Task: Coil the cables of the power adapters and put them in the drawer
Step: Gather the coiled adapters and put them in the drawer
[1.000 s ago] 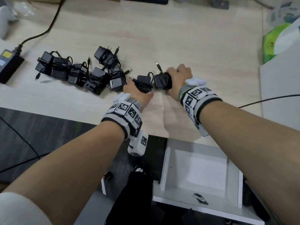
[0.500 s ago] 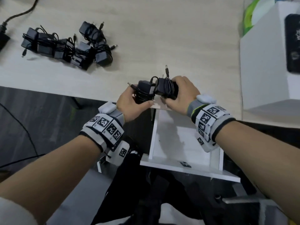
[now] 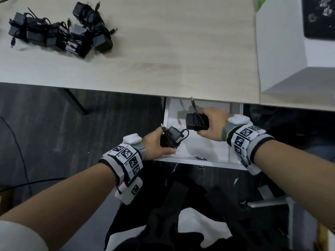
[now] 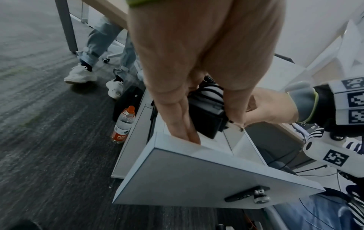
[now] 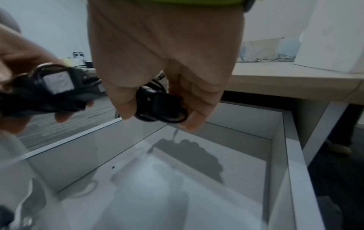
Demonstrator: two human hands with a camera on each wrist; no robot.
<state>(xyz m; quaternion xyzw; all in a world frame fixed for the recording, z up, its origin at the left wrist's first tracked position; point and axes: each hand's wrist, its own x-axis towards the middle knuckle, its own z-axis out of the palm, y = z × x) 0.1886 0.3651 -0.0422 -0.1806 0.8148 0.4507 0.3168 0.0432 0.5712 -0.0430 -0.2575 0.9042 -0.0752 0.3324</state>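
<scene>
Table pile: spare adapters lay far left, seen by head view only.
Left hand: grip curled round a coiled adapter at the drawer's left edge.
Right hand: grip wrapped a second adapter above the drawer; only the right wrist view showed its bare floor.

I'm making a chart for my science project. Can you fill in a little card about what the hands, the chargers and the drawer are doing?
left hand: grips one charger above the drawer's left edge
right hand: grips another charger over the open drawer
drawer inside: no chargers seen in it yet
pile of chargers: on the desk
water bottle: stands on the floor
</scene>
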